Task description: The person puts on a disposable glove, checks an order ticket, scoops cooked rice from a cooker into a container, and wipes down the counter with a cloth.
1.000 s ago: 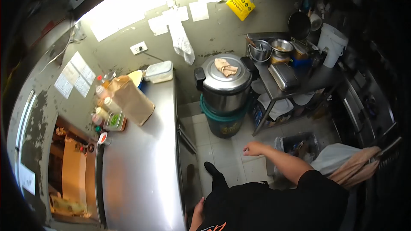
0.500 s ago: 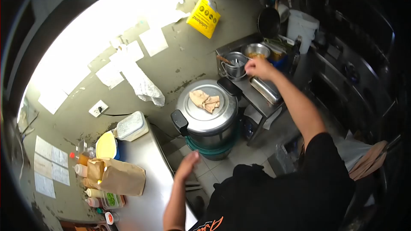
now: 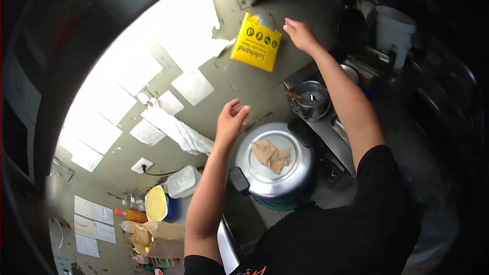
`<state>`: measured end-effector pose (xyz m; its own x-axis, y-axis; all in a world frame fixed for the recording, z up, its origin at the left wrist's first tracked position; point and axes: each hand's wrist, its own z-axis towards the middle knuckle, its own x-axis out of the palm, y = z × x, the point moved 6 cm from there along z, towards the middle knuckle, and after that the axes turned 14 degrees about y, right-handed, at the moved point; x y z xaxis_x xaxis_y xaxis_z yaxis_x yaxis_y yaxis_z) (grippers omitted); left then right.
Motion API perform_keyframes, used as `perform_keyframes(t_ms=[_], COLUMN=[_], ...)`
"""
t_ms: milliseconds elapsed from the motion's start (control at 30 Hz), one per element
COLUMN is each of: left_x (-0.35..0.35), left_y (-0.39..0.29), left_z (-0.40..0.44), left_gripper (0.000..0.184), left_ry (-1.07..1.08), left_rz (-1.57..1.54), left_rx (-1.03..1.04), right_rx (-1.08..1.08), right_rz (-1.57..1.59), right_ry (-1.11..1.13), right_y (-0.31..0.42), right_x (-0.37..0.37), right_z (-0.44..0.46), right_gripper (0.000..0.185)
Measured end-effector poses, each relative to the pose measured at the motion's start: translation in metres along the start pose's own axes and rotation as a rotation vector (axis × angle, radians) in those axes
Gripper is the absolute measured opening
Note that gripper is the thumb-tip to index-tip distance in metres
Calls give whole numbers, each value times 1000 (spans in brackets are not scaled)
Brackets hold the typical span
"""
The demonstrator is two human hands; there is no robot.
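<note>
My right hand point(image 3: 300, 34) is raised beside a yellow Safehand disposable-glove box point(image 3: 256, 46) on the wall, a short gap from it. Its fingers are stretched toward the box and hold nothing I can see. Some clear plastic sticks out of the box's upper edge. My left hand point(image 3: 233, 122) is lifted lower down, empty, with thumb and fingers apart. Below and right of it stands a large silver lidded pot point(image 3: 275, 186) with black handles. A crumpled tan cloth point(image 3: 271, 156) lies on the lid.
A metal pot with a wooden-handled utensil point(image 3: 311, 101) stands on the steel side table, with a white bucket point(image 3: 395, 30) behind. On the left counter are a paper bag point(image 3: 165, 239), a yellow-lidded tub point(image 3: 157, 203), a clear container point(image 3: 184, 181) and bottles. A white cloth point(image 3: 175, 130) hangs on the wall.
My right hand has moved up from above the side table to beside the glove box. My left hand has risen from near the counter, its fingers now spread. The view has shifted.
</note>
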<state>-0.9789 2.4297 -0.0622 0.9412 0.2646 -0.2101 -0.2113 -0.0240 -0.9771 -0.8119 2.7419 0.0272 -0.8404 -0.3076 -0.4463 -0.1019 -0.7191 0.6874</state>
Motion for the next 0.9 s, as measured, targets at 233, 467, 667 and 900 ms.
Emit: perform_keyframes(t_ms=[233, 467, 667, 900], left_x=[25, 9, 4, -1], left_y=[-23, -23, -35, -42], left_z=[93, 141, 142, 144], left_gripper=[84, 47, 23, 26], left_ry=[-178, -273, -308, -333], left_rz=[-31, -178, -124, -37], left_rx=[-2, 90, 217, 225], right_rx=[-78, -91, 120, -13], right_rz=[109, 349, 626, 775], right_ry=[31, 83, 193, -250], right_y=[-10, 1, -28, -66], right_x=[56, 45, 46, 28], right_z=[49, 39, 45, 80], right_gripper=[42, 19, 17, 22])
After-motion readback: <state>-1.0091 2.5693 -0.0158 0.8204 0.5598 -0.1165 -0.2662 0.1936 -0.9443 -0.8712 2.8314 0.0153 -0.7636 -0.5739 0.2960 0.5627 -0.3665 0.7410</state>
